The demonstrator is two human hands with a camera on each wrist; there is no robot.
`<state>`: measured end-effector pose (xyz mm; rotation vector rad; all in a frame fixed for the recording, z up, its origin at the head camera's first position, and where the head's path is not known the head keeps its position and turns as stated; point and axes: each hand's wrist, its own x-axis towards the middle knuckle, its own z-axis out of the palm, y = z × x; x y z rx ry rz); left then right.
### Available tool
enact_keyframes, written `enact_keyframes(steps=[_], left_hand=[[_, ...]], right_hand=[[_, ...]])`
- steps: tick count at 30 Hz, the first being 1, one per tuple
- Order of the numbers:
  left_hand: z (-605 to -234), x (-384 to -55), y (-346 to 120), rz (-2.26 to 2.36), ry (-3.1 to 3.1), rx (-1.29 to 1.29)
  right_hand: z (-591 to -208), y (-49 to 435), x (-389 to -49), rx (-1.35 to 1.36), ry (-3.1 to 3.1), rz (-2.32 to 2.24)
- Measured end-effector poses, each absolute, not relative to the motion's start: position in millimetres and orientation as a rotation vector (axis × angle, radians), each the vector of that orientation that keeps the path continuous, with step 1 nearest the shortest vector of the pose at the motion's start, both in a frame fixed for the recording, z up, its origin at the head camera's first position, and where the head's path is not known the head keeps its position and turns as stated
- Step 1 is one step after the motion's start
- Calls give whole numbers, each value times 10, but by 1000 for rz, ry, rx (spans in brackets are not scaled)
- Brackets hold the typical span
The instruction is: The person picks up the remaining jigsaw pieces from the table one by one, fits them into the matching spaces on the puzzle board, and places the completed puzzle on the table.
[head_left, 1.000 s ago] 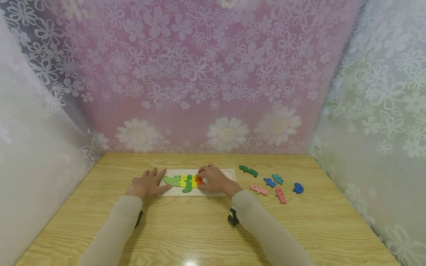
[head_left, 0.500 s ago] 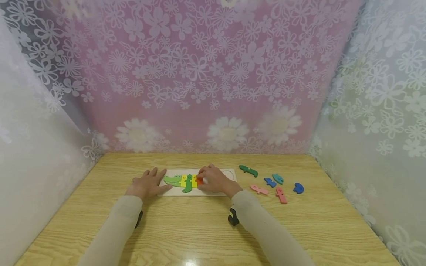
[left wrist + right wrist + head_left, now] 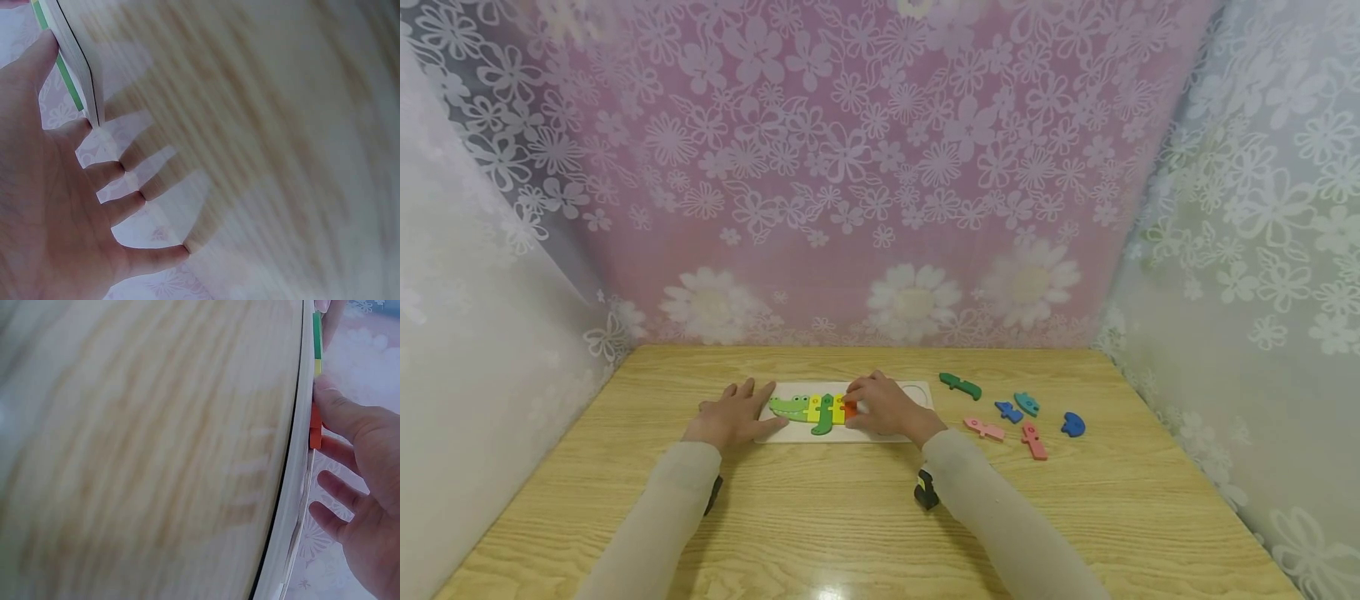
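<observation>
A pale puzzle board (image 3: 793,388) lies on the table, with a green crocodile head (image 3: 788,406) at its left. Beside the head sit a yellow piece (image 3: 814,408), a green leg piece (image 3: 824,417) and another yellow piece (image 3: 839,410). My right hand (image 3: 887,406) pinches an orange-red puzzle piece (image 3: 315,429) at the second yellow one, thumb on its near side. That hand covers much of the board's right half. With fingers spread, my left hand (image 3: 730,417) rests at the board's left end, thumb (image 3: 42,56) against the board's edge in the left wrist view.
Loose puzzle pieces lie right of the board: dark green (image 3: 960,385), small blue (image 3: 1008,411), teal (image 3: 1026,404), light pink (image 3: 984,429), darker pink (image 3: 1033,440) and rounded blue (image 3: 1072,424). Flowered curtains (image 3: 880,208) rise behind and beside the wooden table (image 3: 820,517).
</observation>
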<state>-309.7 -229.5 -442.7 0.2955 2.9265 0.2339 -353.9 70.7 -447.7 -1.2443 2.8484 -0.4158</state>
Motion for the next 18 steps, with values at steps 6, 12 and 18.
enact_keyframes(steps=[6, 12, 18], left_hand=[[-4413, -3091, -2295, 220, 2929, 307], [-4390, -3068, -2289, 218, 2930, 316], [-4386, -3063, -2281, 223, 2925, 314]], right_hand=[[-4470, 703, -3544, -1211, 2865, -397], [-4474, 708, -3547, -1123, 2877, -482], [-4472, 734, -3539, -1107, 2842, -590]])
